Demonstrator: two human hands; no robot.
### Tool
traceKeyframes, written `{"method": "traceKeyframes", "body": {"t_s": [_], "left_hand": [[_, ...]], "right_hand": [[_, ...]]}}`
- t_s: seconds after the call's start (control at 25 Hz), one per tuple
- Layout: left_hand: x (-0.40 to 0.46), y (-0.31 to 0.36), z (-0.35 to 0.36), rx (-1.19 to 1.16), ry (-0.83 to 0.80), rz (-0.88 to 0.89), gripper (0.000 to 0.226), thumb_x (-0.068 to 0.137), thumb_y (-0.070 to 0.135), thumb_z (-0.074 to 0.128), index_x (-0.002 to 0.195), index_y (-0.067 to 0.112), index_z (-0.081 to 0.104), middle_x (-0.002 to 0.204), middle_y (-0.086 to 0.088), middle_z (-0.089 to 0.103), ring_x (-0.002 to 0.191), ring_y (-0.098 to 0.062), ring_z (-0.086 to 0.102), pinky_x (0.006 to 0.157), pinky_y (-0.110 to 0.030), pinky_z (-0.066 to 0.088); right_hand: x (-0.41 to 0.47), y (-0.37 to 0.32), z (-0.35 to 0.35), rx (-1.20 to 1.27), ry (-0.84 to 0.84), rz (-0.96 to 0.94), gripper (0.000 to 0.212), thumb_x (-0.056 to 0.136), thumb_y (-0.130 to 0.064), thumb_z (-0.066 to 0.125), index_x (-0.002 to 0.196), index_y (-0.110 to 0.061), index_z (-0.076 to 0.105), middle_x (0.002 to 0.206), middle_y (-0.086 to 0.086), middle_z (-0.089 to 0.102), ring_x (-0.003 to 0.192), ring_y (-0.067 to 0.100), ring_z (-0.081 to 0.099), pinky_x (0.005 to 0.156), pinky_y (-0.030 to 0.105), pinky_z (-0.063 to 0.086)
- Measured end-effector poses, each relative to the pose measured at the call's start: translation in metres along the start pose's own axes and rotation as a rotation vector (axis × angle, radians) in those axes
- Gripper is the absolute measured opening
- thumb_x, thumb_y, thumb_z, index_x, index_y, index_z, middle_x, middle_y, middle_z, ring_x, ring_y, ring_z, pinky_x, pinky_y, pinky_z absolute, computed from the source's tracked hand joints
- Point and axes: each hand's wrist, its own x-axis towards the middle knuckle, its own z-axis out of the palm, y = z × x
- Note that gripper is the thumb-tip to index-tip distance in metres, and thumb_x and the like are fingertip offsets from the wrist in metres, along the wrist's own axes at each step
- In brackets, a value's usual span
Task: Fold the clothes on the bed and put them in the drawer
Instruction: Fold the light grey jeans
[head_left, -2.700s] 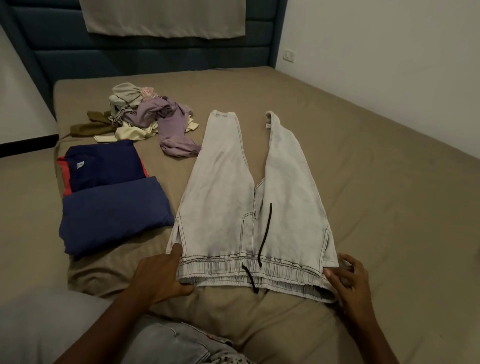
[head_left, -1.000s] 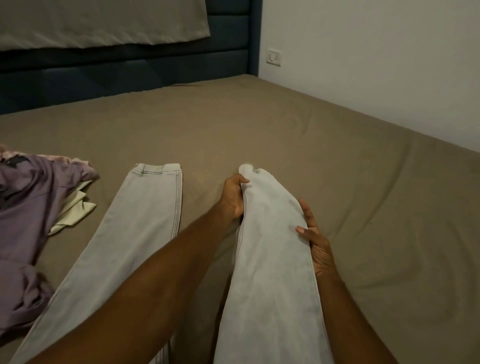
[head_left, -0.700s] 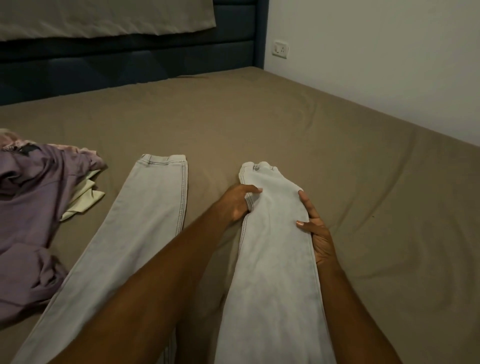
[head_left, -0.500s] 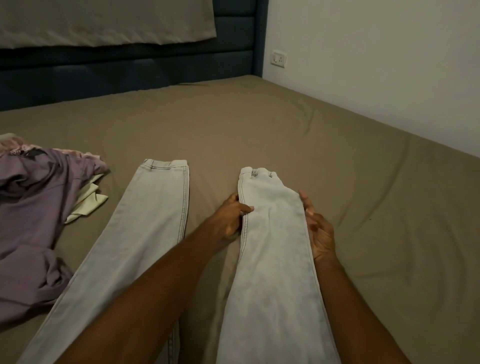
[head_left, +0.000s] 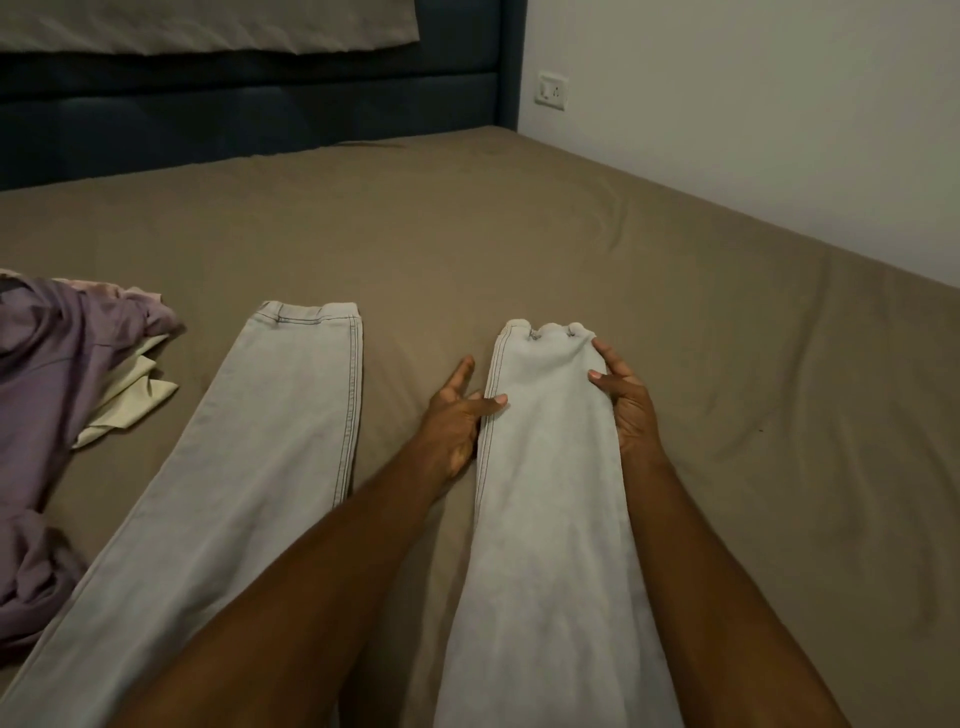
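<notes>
Grip: left hand (head_left: 457, 415) and right hand (head_left: 623, 395) pinch the trouser leg (head_left: 545, 493) by its edges
Risk: cuff bunched at 12 o'clock; folding now may set wrinkles; loose pinch may slip

The jeans (head_left: 545, 519) waistband is cut off by the bottom edge.

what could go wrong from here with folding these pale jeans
The right leg's cuff is bunched, while the left leg lies flat; folded over like this, the crease would likely get pressed in.

Both hands, the left hand and the right hand, pinch only the right leg's edges near the cuff, so the middle may sag when it is swung across.

The purple garment sits close beside the left leg and might get caught in the fold.
</notes>
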Motion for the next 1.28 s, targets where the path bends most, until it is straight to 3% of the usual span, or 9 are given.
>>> {"method": "traceKeyframes", "body": {"t_s": [0.24, 0.36, 0.48, 0.68, 0.76, 0.88, 1.0, 1.16, 1.28], "left_hand": [[-0.006, -0.009, 0.003, 0.186, 0.029, 0.091, 0.051, 0.093, -0.021, 0.049, 0.130, 0.008, 0.068, 0.131, -0.014, 0.068, 0.100, -0.018, 0.072, 0.088, -0.029, 0.060], [0.001, -0.012, 0.001, 0.168, 0.114, 0.050, 0.042, 0.093, -0.016, 0.057, 0.127, 0.004, 0.069, 0.118, -0.018, 0.074, 0.086, -0.021, 0.074, 0.078, -0.030, 0.063], [0.000, -0.005, -0.002, 0.098, 0.077, -0.031, 0.045, 0.087, -0.016, 0.065, 0.129, 0.000, 0.066, 0.099, -0.017, 0.077, 0.079, -0.026, 0.076, 0.068, -0.033, 0.063], [0.000, -0.009, -0.004, 0.127, 0.087, -0.007, 0.054, 0.085, -0.020, 0.063, 0.134, 0.003, 0.064, 0.103, -0.013, 0.076, 0.084, -0.022, 0.075, 0.073, -0.032, 0.063], [-0.001, -0.010, -0.003, 0.132, 0.072, 0.006, 0.057, 0.086, -0.021, 0.063, 0.137, 0.004, 0.062, 0.104, -0.010, 0.076, 0.086, -0.019, 0.075, 0.076, -0.031, 0.063], [-0.012, -0.002, 0.006, 0.147, 0.033, 0.023, 0.071, 0.080, -0.019, 0.071, 0.145, 0.004, 0.054, 0.129, -0.012, 0.069, 0.100, -0.020, 0.073, 0.084, -0.031, 0.062], [-0.043, 0.006, 0.015, 0.119, -0.031, 0.004, 0.090, 0.076, -0.017, 0.077, 0.154, 0.008, 0.041, 0.137, -0.012, 0.065, 0.111, -0.024, 0.071, 0.085, -0.036, 0.061], [-0.113, -0.002, 0.004, 0.130, -0.014, -0.055, 0.110, 0.074, -0.023, 0.074, 0.162, 0.017, 0.021, 0.151, -0.007, 0.053, 0.115, -0.018, 0.067, 0.077, -0.029, 0.061], [-0.182, -0.022, -0.014, 0.185, 0.056, -0.069, 0.110, 0.070, -0.023, 0.078, 0.161, 0.014, 0.026, 0.148, -0.009, 0.055, 0.116, -0.015, 0.065, 0.076, -0.027, 0.061]], "right_hand": [[-0.006, 0.002, 0.003, -0.176, 0.202, -0.059, 0.073, 0.066, 0.017, 0.054, 0.132, -0.011, 0.067, 0.137, 0.009, 0.066, 0.120, 0.031, 0.067, 0.097, 0.045, 0.057], [-0.001, 0.001, 0.023, -0.721, 0.297, -0.104, 0.069, 0.073, 0.014, 0.058, 0.134, -0.018, 0.066, 0.142, 0.006, 0.062, 0.113, 0.018, 0.066, 0.090, 0.028, 0.056], [-0.020, 0.017, 0.046, -1.390, 0.245, -0.158, 0.056, 0.100, -0.018, 0.049, 0.155, -0.025, 0.040, 0.152, 0.011, 0.039, 0.134, 0.030, 0.045, 0.107, 0.039, 0.041], [-0.118, 0.029, 0.036, -2.036, 0.258, -0.220, 0.047, 0.107, -0.032, 0.047, 0.153, -0.024, 0.045, 0.133, 0.024, 0.045, 0.109, 0.041, 0.057, 0.089, 0.046, 0.051], [-0.139, 0.029, 0.020, -1.914, 0.229, -0.252, 0.049, 0.107, -0.028, 0.048, 0.155, -0.024, 0.043, 0.134, 0.020, 0.052, 0.110, 0.037, 0.059, 0.088, 0.044, 0.051], [-0.142, 0.024, -0.001, -1.422, 0.151, -0.292, 0.045, 0.105, -0.013, 0.054, 0.149, -0.020, 0.054, 0.152, 0.009, 0.051, 0.137, 0.026, 0.051, 0.111, 0.041, 0.045], [-0.141, 0.018, -0.008, -1.015, 0.143, -0.132, 0.046, 0.103, -0.011, 0.057, 0.148, -0.025, 0.056, 0.157, -0.007, 0.046, 0.143, 0.006, 0.041, 0.121, 0.031, 0.035], [-0.142, 0.011, -0.006, -0.916, 0.105, -0.057, 0.048, 0.103, -0.009, 0.057, 0.148, -0.024, 0.055, 0.156, -0.008, 0.046, 0.139, 0.004, 0.044, 0.115, 0.021, 0.038], [-0.149, -0.002, 0.000, -0.843, 0.050, -0.021, 0.050, 0.103, -0.008, 0.058, 0.151, -0.020, 0.051, 0.158, -0.004, 0.046, 0.140, 0.008, 0.047, 0.118, 0.031, 0.039]]}}
